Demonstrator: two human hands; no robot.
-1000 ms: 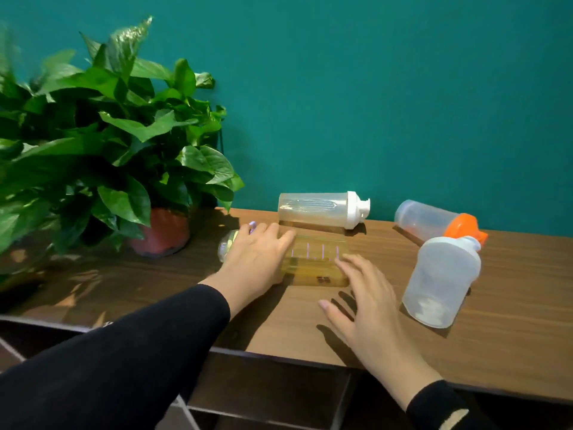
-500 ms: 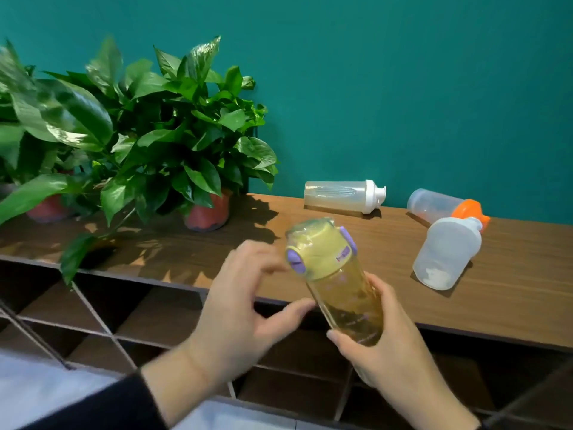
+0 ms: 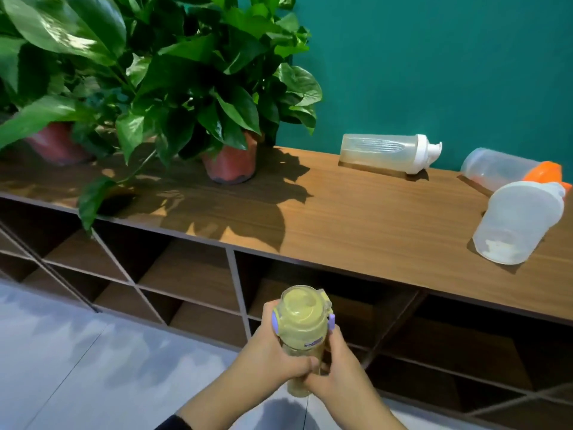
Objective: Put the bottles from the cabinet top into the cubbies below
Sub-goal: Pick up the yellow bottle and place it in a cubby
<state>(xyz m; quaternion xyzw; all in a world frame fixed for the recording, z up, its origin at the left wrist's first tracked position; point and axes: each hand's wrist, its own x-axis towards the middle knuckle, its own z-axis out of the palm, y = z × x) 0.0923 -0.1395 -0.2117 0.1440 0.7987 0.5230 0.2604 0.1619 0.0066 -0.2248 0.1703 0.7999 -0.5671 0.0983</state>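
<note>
The yellow bottle (image 3: 302, 324) stands upright, clasped between the left hand (image 3: 273, 356) and right hand (image 3: 336, 372), before the cubbies (image 3: 192, 274).

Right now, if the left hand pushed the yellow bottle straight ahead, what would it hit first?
Probably nothing solid: the left hand and yellow bottle face an open cubby under the cabinet top. It looks empty, though depth is unclear.

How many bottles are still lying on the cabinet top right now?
3. A white-capped bottle lies near the wall, an orange-capped bottle lies at the far right, and a cloudy white bottle lies in front of it. More may be out of frame.
</note>
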